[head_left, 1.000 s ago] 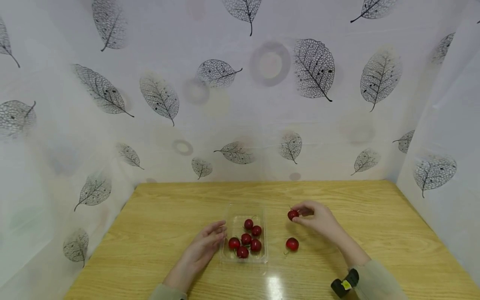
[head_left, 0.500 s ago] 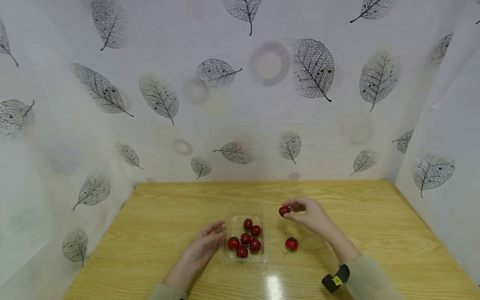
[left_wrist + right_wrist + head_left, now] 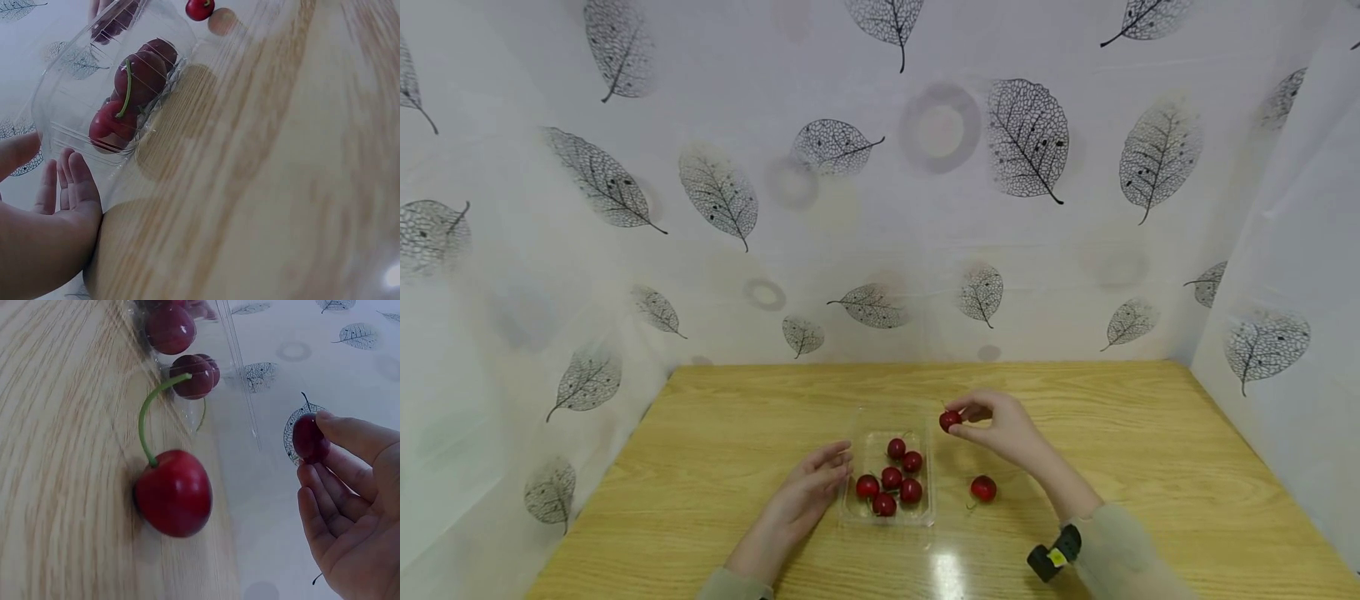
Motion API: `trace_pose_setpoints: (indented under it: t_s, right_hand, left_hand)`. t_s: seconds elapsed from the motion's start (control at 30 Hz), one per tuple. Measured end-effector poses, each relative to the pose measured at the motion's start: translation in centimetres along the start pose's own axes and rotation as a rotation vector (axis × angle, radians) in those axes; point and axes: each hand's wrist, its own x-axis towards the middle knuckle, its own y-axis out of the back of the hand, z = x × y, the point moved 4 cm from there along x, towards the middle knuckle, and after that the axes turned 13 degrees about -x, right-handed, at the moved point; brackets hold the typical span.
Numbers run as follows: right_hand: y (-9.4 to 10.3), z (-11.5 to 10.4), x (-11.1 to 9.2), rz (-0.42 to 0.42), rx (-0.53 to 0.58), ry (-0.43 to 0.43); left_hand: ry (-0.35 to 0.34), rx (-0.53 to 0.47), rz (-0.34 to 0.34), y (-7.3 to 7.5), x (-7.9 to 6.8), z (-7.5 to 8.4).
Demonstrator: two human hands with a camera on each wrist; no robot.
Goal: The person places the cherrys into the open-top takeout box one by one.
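A clear plastic box (image 3: 887, 521) holds several dark red cherries (image 3: 891, 477), some with green stems. My left hand (image 3: 808, 492) lies along the box's left side, fingers fairly straight, the fingertips at its wall. Between thumb and fingertips my right hand (image 3: 1000, 425) pinches a cherry (image 3: 950, 420), raised off the table just beyond the box's right edge. That same pinched cherry (image 3: 310, 439) shows its thin stem pointing up in the right wrist view. One loose cherry (image 3: 983, 489) with a curved green stem rests on the table right of the box.
The wooden table (image 3: 737, 417) extends on both sides of the box. White sheeting (image 3: 880, 208) printed with leaves stands behind the table and along both sides. A black strap with a small device (image 3: 1055, 553) sits on the right wrist.
My right hand has carried its cherry leftward, close to the box's right edge. The left hand, the box and the loose cherry stay where they were.
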Motion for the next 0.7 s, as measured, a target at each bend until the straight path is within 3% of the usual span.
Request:
trace_pose_setpoints:
  t_s: [0.3,0.7]
  right_hand:
    - [-1.1,-1.2,0.6,-0.009,0.018,0.036]
    - [-2.3,-3.2,0.8,-0.032,0.054,0.096]
  left_hand:
    - [-0.011,-0.014,0.037,0.3,0.3,-0.2]
    - [-0.014,-0.014,0.025,0.2,0.3,-0.2]
